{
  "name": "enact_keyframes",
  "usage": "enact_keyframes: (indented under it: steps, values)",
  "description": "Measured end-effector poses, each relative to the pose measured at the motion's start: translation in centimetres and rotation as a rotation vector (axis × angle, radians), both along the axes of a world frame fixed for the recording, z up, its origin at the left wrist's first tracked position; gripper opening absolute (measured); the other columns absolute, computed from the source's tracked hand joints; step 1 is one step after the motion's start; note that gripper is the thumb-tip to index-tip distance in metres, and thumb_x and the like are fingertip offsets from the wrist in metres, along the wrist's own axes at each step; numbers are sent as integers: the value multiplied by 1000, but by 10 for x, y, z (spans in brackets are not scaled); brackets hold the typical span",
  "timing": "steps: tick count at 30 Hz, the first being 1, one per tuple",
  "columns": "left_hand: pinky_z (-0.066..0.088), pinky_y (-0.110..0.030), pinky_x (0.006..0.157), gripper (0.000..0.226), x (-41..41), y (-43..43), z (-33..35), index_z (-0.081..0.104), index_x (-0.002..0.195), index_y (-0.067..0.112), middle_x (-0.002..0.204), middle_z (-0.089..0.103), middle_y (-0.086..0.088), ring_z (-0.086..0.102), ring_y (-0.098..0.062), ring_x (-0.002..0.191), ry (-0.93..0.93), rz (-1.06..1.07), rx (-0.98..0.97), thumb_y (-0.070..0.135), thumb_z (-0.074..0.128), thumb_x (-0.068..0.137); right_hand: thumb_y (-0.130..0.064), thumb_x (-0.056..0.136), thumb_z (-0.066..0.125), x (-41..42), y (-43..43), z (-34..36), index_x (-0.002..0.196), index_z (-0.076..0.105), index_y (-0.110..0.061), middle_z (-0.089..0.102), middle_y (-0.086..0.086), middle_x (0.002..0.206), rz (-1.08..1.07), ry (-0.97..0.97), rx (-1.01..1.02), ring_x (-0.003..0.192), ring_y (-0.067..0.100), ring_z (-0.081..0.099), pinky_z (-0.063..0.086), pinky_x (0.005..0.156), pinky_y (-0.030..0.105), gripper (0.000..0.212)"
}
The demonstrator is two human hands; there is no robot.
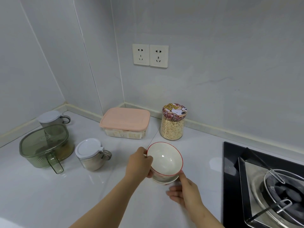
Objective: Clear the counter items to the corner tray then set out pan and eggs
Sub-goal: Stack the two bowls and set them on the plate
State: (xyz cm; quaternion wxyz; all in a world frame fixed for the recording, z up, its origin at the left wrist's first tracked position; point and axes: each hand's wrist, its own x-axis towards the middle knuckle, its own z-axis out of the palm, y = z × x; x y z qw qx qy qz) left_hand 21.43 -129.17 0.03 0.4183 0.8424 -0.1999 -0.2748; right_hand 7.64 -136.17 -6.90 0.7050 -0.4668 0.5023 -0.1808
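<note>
The left hand (139,163) pinches the red-rimmed bowl (164,159) at its left edge, thumb over the rim and fingers curled beneath. The bowl sits tilted, low over the white counter (107,195), in front of the oat jar (172,127). The right hand (184,193) is loosely spread, forefinger touching the bowl's near rim, left of the stove (263,186).

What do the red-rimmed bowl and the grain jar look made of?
The bowl looks like glazed ceramic: glossy white inside, sharp highlight, red rim. The grain jar is clear glass or hard plastic, unclear which; grains show through. Its printed lid may be metal.
</note>
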Motion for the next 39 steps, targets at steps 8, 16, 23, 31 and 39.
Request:
enact_keyframes:
  steps: [8, 16, 23, 31, 39]
  values:
    - [59, -32, 64, 27, 2, 2, -10, 54, 109, 11, 57, 64, -9, 62, -23, 48, 18, 9, 9, 5, 41, 86, -45, 94, 46, 0, -1, 3, 96, 58, -5, 64, 19, 71, -8, -12, 23, 62, 31, 69, 56, 52, 29, 42]
    - [59, -33, 56, 30, 4, 3, -16, 50, 114, 10, 71, 64, -11, 63, -22, 52, 117, -9, -8, 3, 37, 88, -45, 93, 48, -1, 0, 4, 97, 59, -5, 65, 19, 72, 7, 0, 26, 66, 31, 70, 56, 55, 31, 42]
    - [58, -32, 57, 40, -3, 7, -17, 35, 134, 19, 94, 57, -5, 65, -18, 66, 347, -81, 13, 28, 43, 96, -50, 95, 39, -3, -7, 19, 115, 51, -12, 60, 16, 101, 4, -33, 132, 78, 38, 67, 56, 62, 39, 45]
    - [58, -37, 65, 40, -12, 5, -23, 28, 138, 17, 113, 51, -12, 62, -20, 75, 377, -47, 29, 18, 26, 98, -38, 97, 39, 15, -13, 48, 127, 39, -28, 61, 14, 103, 298, 157, -112, 71, 32, 65, 59, 65, 43, 32]
    - [59, -34, 57, 41, -11, 8, -23, 35, 133, 14, 101, 61, -18, 65, -24, 60, 419, -8, 4, 11, 29, 93, -4, 89, 34, 19, -12, 41, 113, 44, -20, 63, 19, 81, 261, 178, -49, 58, 32, 60, 57, 62, 43, 31]
